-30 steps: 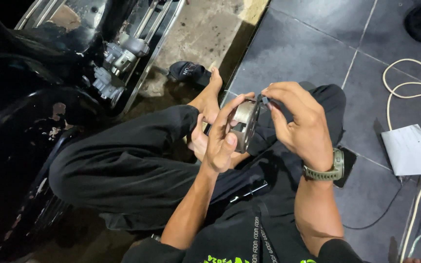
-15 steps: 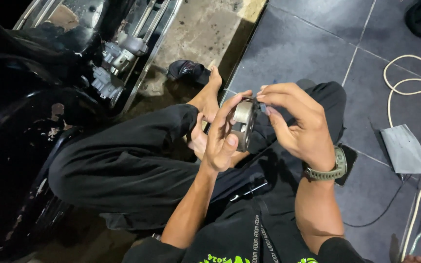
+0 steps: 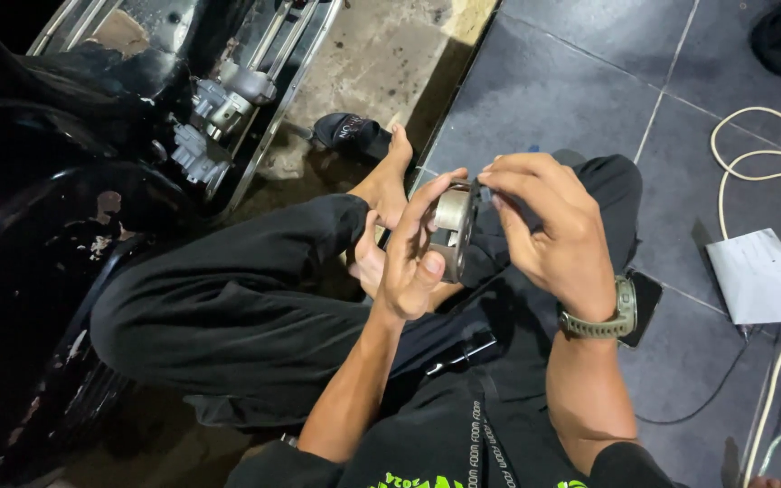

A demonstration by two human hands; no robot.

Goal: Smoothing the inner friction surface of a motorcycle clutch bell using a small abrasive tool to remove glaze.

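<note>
Head view, hands [image 3: 490, 239] half-hiding metal part [image 3: 453, 226]

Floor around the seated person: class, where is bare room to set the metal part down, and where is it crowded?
Free: the dark tiles beyond the knees, between the concrete strip and the white cable. Crowded: the right side, with paper, cable and phone; the left, filled by the motorbike. Both hands, left hand and right hand, hold the metal part over the lap.

My left hand [image 3: 409, 262] and right hand [image 3: 549, 230] pinch a round metal part [image 3: 454, 226] between them, over my crossed legs in black trousers [image 3: 246, 298]. Green watch [image 3: 603, 318] on right wrist. Black motorcycle [image 3: 65, 208] at left, white paper [image 3: 757, 276] on tile floor [image 3: 571, 81] at right
</note>
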